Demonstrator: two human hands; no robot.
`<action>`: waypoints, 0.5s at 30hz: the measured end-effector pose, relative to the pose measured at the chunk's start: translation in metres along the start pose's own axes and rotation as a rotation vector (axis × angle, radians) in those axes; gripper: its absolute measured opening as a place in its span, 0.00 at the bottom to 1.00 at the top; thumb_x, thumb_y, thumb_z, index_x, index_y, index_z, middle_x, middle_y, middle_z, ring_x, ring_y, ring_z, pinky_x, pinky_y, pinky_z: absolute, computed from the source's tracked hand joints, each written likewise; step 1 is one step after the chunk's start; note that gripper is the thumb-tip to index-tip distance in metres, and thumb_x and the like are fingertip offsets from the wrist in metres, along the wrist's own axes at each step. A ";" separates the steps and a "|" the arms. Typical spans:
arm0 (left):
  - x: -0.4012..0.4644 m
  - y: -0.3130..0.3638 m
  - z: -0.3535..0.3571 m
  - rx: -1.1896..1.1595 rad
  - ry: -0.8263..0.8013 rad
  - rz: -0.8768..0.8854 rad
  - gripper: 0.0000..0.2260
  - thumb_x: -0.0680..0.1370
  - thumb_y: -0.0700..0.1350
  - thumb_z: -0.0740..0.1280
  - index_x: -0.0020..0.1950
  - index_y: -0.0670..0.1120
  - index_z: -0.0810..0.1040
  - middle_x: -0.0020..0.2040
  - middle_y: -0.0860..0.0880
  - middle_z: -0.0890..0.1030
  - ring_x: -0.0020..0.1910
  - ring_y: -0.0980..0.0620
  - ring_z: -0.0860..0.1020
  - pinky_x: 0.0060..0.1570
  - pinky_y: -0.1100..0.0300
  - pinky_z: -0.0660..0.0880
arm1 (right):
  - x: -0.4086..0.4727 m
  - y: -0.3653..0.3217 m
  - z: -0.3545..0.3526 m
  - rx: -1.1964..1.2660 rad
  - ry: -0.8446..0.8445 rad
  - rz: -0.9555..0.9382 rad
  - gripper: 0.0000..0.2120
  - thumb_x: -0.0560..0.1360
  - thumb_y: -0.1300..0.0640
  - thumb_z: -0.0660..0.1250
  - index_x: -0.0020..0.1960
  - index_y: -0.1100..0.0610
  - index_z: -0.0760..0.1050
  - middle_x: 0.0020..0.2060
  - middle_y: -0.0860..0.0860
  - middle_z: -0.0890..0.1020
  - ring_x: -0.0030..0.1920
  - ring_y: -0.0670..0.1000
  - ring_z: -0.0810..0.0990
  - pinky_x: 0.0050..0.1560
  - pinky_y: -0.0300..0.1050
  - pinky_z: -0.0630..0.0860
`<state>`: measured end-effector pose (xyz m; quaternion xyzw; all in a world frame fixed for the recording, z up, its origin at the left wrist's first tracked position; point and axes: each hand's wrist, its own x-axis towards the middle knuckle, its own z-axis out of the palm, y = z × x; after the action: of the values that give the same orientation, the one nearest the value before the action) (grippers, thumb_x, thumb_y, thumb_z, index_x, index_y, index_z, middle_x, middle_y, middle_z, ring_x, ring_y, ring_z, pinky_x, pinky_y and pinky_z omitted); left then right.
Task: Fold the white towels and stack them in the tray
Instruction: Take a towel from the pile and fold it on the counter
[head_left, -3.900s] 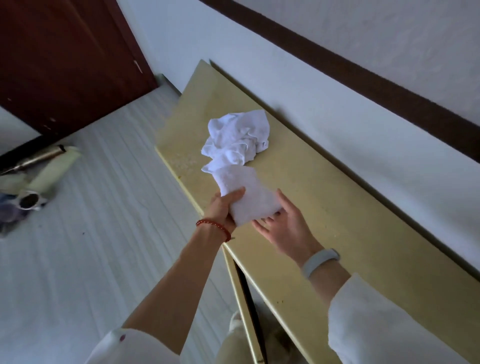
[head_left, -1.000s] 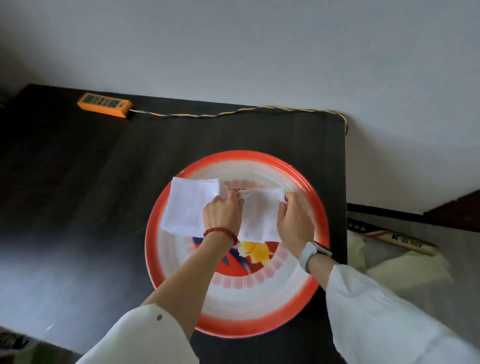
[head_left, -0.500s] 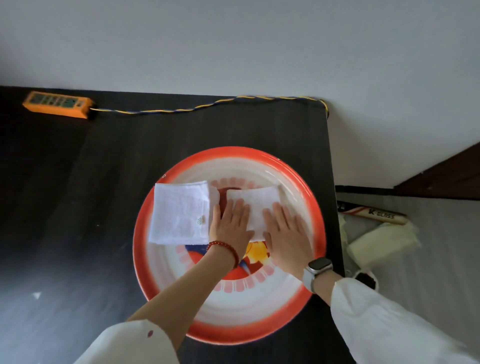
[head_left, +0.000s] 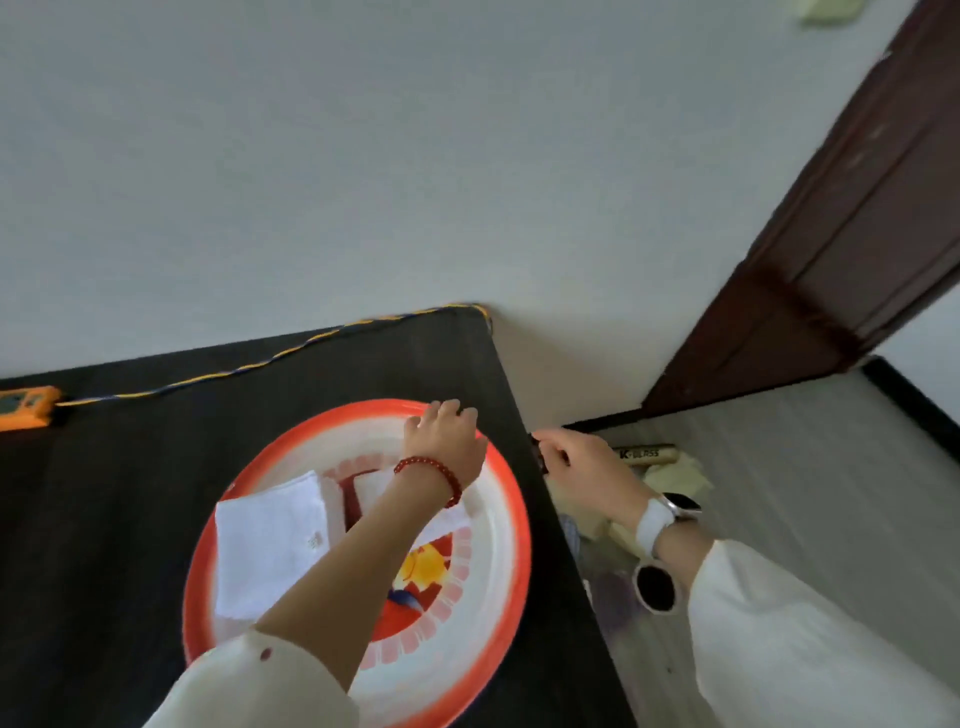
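Black table (head_left: 156, 493), its near and left parts cut off by the frame. Round red-rimmed tray (head_left: 511, 561) on it, painted centre half hidden by the forearm. Two folded white towels lie in the tray: left towel (head_left: 270, 545) in plain sight, right towel (head_left: 371, 488) mostly covered (only edges show). Left hand (head_left: 444, 441) over the far rim, fingers loosely spread, holding nothing. Right hand (head_left: 582, 462) off the table's edge, blurred; grip cannot be made out.
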<state>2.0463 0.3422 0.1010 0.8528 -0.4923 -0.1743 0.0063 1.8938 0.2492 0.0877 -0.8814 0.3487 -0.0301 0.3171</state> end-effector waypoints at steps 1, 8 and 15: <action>0.005 0.028 -0.014 -0.036 0.022 0.055 0.18 0.80 0.49 0.55 0.69 0.45 0.66 0.70 0.45 0.66 0.68 0.44 0.65 0.65 0.49 0.63 | -0.012 0.012 -0.028 -0.002 0.043 0.039 0.16 0.80 0.54 0.55 0.65 0.55 0.71 0.55 0.54 0.81 0.54 0.55 0.79 0.55 0.51 0.75; -0.030 0.313 -0.049 -0.095 0.158 0.589 0.18 0.80 0.49 0.55 0.69 0.48 0.67 0.67 0.46 0.70 0.64 0.45 0.70 0.63 0.52 0.68 | -0.201 0.141 -0.210 -0.016 0.537 0.305 0.13 0.79 0.61 0.57 0.61 0.62 0.74 0.47 0.55 0.80 0.43 0.49 0.76 0.40 0.34 0.64; -0.163 0.631 0.015 -0.188 0.176 1.031 0.16 0.80 0.48 0.57 0.67 0.48 0.70 0.67 0.48 0.71 0.65 0.48 0.70 0.61 0.55 0.66 | -0.484 0.316 -0.307 -0.024 0.929 0.627 0.13 0.78 0.61 0.57 0.60 0.60 0.75 0.51 0.57 0.81 0.47 0.52 0.78 0.55 0.44 0.73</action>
<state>1.4393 0.1571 0.2490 0.5072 -0.8275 -0.1199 0.2088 1.2560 0.2151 0.2307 -0.6331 0.6976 -0.3156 0.1140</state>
